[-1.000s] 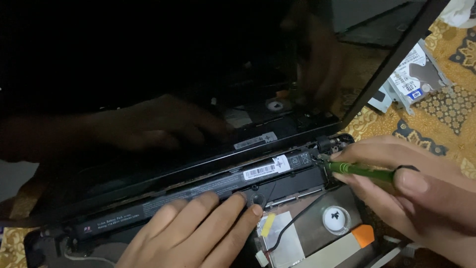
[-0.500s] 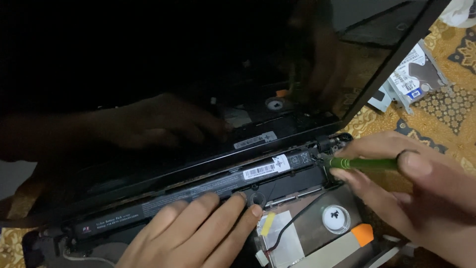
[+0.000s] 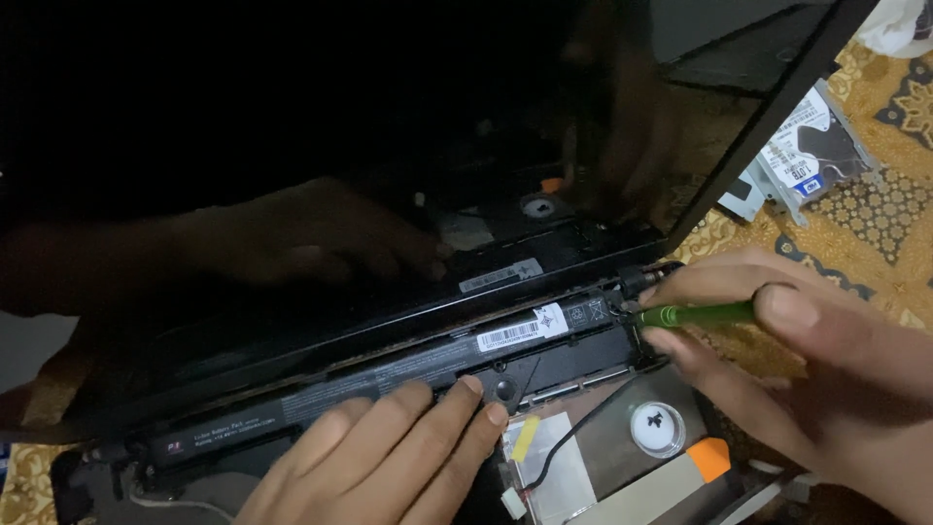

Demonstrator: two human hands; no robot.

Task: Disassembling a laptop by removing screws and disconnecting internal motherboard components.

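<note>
Near the hinge corner of the opened laptop (image 3: pixel 408 321), right hand (image 3: pixel 816 360) pinches a slim green screwdriver (image 3: pixel 695 314), tip set beside the long black battery bar (image 3: pixel 389 374). Left hand (image 3: pixel 389 462) lies flat, fingers spread, pressing the chassis; grasps nothing. Driver looks light, rigid, smooth-shafted, likely to slip: best gripped well back on its shaft. Exposed boards look fragile. A bare hard drive (image 3: pixel 812 146) lies well apart on the patterned cloth (image 3: pixel 875 214).

Dim, warm indoor light. The glossy black laptop screen (image 3: pixel 340 146) fills the upper frame, nearly featureless, faintly mirroring the hands. Below the screen the laptop battery (image 3: pixel 389 379) is lit and sharp. Right of the screen, patterned cloth (image 3: pixel 875 185) looks brightest, slightly soft.
</note>
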